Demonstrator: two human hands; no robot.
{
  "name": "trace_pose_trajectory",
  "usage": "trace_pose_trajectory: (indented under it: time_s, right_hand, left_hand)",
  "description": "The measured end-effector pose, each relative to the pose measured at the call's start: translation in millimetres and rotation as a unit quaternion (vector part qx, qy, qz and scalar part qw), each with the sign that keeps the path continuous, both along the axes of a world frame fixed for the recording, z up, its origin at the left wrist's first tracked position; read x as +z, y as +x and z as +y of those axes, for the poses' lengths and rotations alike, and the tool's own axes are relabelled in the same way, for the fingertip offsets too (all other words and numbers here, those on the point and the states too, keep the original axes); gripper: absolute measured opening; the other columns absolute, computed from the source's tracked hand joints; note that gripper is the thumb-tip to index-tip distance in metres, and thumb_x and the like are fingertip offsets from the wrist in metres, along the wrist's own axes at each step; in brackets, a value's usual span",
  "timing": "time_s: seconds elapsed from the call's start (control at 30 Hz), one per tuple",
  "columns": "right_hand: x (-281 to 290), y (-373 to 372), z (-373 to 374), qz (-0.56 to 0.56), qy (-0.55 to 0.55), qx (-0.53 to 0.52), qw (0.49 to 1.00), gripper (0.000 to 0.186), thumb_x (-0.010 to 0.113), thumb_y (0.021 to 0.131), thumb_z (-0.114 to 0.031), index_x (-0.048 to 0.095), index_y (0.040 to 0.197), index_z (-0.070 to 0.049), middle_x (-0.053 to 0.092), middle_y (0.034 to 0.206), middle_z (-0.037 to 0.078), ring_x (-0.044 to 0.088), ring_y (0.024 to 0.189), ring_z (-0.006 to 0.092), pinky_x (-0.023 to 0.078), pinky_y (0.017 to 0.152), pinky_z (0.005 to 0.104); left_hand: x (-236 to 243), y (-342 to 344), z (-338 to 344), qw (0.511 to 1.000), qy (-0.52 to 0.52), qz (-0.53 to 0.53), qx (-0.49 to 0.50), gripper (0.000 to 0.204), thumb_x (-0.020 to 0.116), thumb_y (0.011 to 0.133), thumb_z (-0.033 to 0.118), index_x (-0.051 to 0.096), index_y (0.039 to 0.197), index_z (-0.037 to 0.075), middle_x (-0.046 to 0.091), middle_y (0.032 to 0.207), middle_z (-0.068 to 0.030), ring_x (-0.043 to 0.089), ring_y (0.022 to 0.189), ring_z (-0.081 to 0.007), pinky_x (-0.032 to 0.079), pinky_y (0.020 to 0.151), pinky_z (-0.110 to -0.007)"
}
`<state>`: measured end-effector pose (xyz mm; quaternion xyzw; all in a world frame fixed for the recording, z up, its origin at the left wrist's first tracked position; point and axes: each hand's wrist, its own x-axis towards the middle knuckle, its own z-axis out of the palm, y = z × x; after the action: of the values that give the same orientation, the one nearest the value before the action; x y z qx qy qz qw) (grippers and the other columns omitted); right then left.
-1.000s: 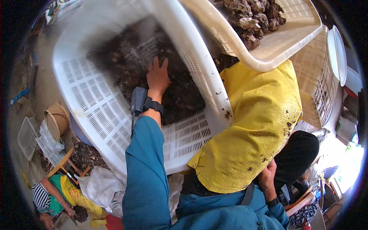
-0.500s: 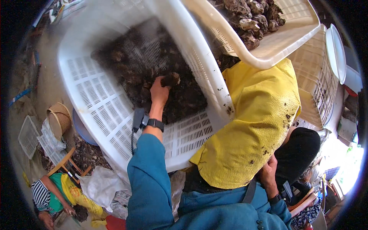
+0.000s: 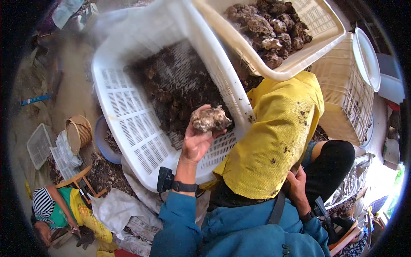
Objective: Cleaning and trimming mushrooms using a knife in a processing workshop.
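While the left hand (image 3: 197, 139) is raised over the near end of a white slatted basket (image 3: 130, 122), its fingers and thumb close around a rough, lumpy clump (image 3: 212, 118), brown with whitish patches. The clump sits in the grasp above the basket's near right corner, clear of the dark, crumbly matter (image 3: 171, 92) spread over the basket floor. The right hand (image 3: 296, 188) lies low beside the near edge of a yellow woven sheet (image 3: 278, 141), its fingers curled; whether they pinch anything cannot be told. The sheet, flecked with dark crumbs, drapes the wearer's leg to the right of the white basket. Beyond it, a cream basket (image 3: 306, 64) bears a heap of similar clumps (image 3: 274, 32). To the right stands a cream crate (image 3: 338, 98), with a white basin (image 3: 367, 60) against its far side. At left are a round wicker basket (image 3: 79, 133) and a blue basin (image 3: 102, 143); below them, a co-worker in a green garment (image 3: 61, 210) bends near a crumpled white sack (image 3: 113, 210).
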<state>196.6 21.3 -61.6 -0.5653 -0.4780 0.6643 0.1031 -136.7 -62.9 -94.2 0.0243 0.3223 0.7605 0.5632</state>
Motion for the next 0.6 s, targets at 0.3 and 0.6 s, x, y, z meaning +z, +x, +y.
trace_pose_trajectory:
  time_s: [0.3, 0.6]
  right_hand:
    - [3, 2, -3, 0.128, 0.019, -0.051, 0.990, 0.065, 0.049, 0.080, -0.004, 0.023, 0.139, 0.000, 0.044, 0.129, 0.008, 0.045, 0.112, 0.0152, 0.035, 0.095, 0.0266]
    - [64, 20, 22, 0.179, 0.167, -0.069, 0.967, 0.069, 0.051, 0.081, -0.004, 0.019, 0.142, -0.010, 0.045, 0.071, -0.002, 0.044, 0.056, 0.0060, 0.039, 0.053, 0.0202]
  left_hand:
    - [72, 56, 10, 0.994, 0.075, 0.083, -0.011, 0.078, 0.074, 0.070, 0.031, 0.031, 0.129, 0.003, 0.045, 0.124, -0.0164, 0.045, 0.116, -0.0370, 0.040, 0.096, -0.051]
    - [83, 114, 17, 0.977, 0.089, 0.187, -0.044, 0.063, 0.066, 0.081, 0.029, 0.036, 0.126, -0.002, 0.048, 0.119, -0.0130, 0.049, 0.111, -0.0224, 0.041, 0.095, -0.034]
